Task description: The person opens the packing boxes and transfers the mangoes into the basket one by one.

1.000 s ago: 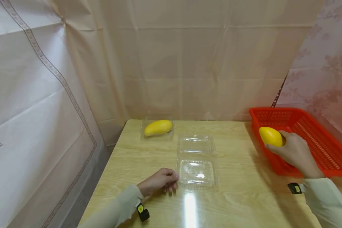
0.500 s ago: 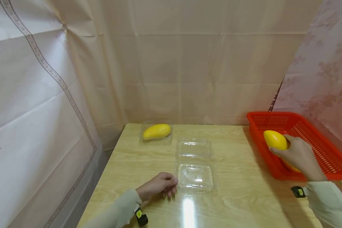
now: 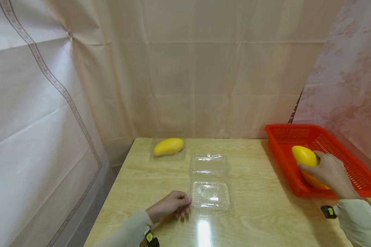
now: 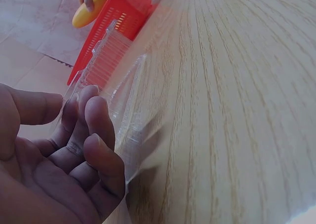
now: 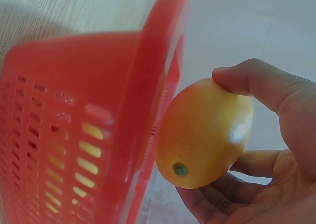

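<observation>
At the far left, the table's edge runs along a hanging white cloth (image 3: 43, 154). At the table's back corner, a yellow fruit (image 3: 168, 146) lies in a clear box (image 3: 181, 157); this part did not change. The left hand (image 3: 171, 204) stays beside the open container (image 3: 211, 192), near its left edge, with fingers loosely bent. Thumb and forefinger are at the plastic, but whether they pinch it one cannot tell. The container lies flat, lid part to the back.

To the right of it, a broad stretch of bare table (image 3: 250, 212) gives free way sideways. Then comes the red basket (image 3: 281, 168), whose raised left wall is the edge to pass over.

The main change is here. One second ago the held fruit (image 3: 304, 155) was over this wall; now it is further inside, and another fruit (image 3: 316, 182) shows below it. The right hand (image 3: 334, 171) holds it firmly between thumb and fingers. So, by judgement, the fruit is at the basket and not at the container, and space under it is narrow.
</observation>
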The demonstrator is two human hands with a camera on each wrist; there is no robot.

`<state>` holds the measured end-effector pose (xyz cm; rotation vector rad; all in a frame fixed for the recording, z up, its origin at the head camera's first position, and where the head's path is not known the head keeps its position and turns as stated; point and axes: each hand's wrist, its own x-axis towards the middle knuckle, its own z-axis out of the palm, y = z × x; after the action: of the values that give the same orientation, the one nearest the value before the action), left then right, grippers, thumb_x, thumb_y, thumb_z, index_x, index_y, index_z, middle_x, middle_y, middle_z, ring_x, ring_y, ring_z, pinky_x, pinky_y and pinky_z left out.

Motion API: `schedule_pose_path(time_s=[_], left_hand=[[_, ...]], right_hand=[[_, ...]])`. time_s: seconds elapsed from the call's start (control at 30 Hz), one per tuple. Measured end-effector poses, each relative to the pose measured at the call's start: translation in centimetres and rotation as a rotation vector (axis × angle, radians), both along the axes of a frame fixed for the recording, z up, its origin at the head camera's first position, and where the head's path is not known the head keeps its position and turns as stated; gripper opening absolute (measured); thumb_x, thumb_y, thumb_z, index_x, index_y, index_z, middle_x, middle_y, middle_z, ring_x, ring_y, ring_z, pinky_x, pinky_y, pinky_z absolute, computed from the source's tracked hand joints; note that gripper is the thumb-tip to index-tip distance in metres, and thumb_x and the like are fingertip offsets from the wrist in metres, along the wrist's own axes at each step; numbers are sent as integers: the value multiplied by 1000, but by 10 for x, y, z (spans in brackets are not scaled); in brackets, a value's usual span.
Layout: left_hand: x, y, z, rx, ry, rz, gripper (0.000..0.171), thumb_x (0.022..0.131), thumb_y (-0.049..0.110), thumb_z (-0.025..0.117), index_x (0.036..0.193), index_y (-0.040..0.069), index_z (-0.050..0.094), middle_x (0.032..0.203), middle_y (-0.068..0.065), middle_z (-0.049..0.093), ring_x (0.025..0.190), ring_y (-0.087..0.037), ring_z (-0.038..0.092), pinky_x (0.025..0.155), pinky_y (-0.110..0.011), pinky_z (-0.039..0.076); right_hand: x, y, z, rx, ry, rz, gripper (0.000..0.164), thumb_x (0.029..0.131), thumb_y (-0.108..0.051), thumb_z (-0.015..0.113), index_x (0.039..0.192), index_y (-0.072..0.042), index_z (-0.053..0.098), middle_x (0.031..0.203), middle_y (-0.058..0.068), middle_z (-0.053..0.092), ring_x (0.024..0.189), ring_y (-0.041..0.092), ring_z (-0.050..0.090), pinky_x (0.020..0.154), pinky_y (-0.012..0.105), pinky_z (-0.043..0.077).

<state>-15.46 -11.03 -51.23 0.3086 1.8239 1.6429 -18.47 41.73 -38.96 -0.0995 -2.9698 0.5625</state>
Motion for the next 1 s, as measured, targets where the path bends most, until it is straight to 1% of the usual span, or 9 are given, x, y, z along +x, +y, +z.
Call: schedule_pose_path(time_s=[0.13,0.2,0.3,0.4,0.53,0.63,0.77,0.9,1.0], left_hand=[[2,-1,0,-1,2,1,31,108,23,55,104,-6,64,83,-9,69,63,-12,59,53,-24,42],[3,-1,0,1,4,-1,31,108,23,55,104,-7,64,83,-9,69,63,-12,59,53,-24,42],[3,-1,0,0,4,-1,32,108,24,55,104,-6,64,83,-8,69,63,-12,59,53,-24,42],[3,-1,0,-3,1,5,31,108,24,55,104,-6,64,83,-9,69,63,-12,59,53,-24,42],[2,0,0,2,-7,6,31,108,23,55,104,-6,64,83,-9,69,63,-12,59,53,-24,42],[1,0,0,5,-8,0,30,108,22,54,104,-6,64,83,-8,69,63,-12,59,53,-24,42],[-1,1,0,1,-12,2,30,108,21,53,104,-6,64,83,-8,69,63,-12,59,53,-24,42],[-1,2,-1,-5,-12,7,29,108,21,53,103,-6,64,82,-8,69,63,-12,59,52,-24,42],[-1,2,0,-5,-7,7,29,108,20,53,103,-6,64,82,-8,69,63,-12,59,52,-24,42]], right_hand=[[-1,6,-4,1,-3,0,74,89,-44,77,122,17,53,88,22,61,75,35,52,60,36,38],[-1,10,-5,12,-4,-4,77,90,-45,77,124,18,51,90,25,61,76,36,51,60,36,38],[-1,15,-6,20,-26,-25,82,90,-49,75,126,20,47,90,26,58,76,37,50,59,36,38],[-2,21,-6,21,-54,-54,86,90,-52,74,126,21,46,87,25,56,74,36,50,56,35,39],[-1,30,-8,23,-80,-100,83,91,-48,75,124,23,45,85,24,55,72,35,50,54,35,41],[-1,37,-9,26,-100,-132,81,91,-44,75,122,24,44,86,26,54,74,37,49,57,38,44],[-2,48,-13,37,-107,-152,81,91,-44,75,120,25,44,86,28,55,75,38,49,61,42,42],[-1,56,-16,44,-105,-168,82,91,-45,74,118,26,44,87,30,55,74,39,49,62,42,41],[0,61,-18,44,-110,-177,82,91,-46,74,118,26,43,85,28,54,75,39,48,63,42,39]])
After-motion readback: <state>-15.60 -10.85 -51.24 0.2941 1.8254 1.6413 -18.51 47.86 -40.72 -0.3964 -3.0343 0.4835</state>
